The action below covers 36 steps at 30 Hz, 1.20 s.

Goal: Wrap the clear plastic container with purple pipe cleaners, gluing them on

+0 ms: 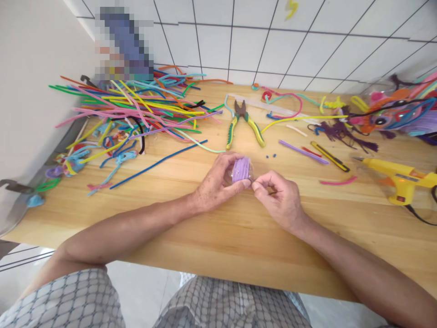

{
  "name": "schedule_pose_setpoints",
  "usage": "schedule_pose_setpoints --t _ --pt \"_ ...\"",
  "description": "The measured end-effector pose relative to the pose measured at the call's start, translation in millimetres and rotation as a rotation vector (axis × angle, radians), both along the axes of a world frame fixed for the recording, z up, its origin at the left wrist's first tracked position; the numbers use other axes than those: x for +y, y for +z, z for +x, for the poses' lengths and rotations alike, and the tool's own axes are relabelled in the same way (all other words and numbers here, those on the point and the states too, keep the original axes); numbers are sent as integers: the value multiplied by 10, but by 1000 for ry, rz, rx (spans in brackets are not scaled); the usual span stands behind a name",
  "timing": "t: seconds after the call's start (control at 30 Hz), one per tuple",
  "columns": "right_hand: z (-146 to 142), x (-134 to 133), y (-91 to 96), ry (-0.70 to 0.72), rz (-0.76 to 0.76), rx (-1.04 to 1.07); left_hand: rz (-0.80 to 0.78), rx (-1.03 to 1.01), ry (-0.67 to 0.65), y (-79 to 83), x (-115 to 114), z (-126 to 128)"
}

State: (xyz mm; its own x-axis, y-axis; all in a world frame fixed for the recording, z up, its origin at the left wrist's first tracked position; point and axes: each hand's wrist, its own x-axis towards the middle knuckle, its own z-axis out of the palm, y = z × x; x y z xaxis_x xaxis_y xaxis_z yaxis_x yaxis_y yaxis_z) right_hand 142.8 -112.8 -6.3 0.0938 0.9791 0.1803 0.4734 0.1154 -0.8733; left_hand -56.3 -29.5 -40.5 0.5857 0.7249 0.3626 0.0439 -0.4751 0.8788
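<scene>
My left hand (223, 182) is wrapped round a small clear piece covered with purple pipe cleaner (241, 168), just above the table's middle. Thumb and fingers press it from both sides. Close beside it, my right hand (278, 196) pinches at the piece's lower right edge, where a thin dark bit shows between the fingertips. What that bit is, I cannot make out. Beyond both hands lie pliers (241, 119) with green and yellow handles, their jaws pointing away from me. Two tiny blue scraps (271, 156) rest on the wood near my right hand.
Many coloured pipe cleaners (146, 109) are heaped at the left back. A yellow glue gun (399, 177) lies at the right, its cord trailing off. Near it are a yellow cutter knife (329, 156) and purple strips (303, 151). Colourful pipe-cleaner figures (392, 114) stand far right.
</scene>
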Motion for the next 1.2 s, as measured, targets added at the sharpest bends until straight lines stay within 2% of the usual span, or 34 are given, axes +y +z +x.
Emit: schedule_pose_setpoints --t 0.37,0.6,0.83,1.2 --pt "-15 3 3 27 -72 109 0 46 -21 26 2 -22" --pt "-16 5 -15 28 -94 122 -60 43 -38 62 -8 -44" --pt "-15 -7 -25 45 -100 145 -22 35 -21 5 -16 -16" --pt "-14 -18 -7 53 -111 146 35 60 -31 64 -23 -35"
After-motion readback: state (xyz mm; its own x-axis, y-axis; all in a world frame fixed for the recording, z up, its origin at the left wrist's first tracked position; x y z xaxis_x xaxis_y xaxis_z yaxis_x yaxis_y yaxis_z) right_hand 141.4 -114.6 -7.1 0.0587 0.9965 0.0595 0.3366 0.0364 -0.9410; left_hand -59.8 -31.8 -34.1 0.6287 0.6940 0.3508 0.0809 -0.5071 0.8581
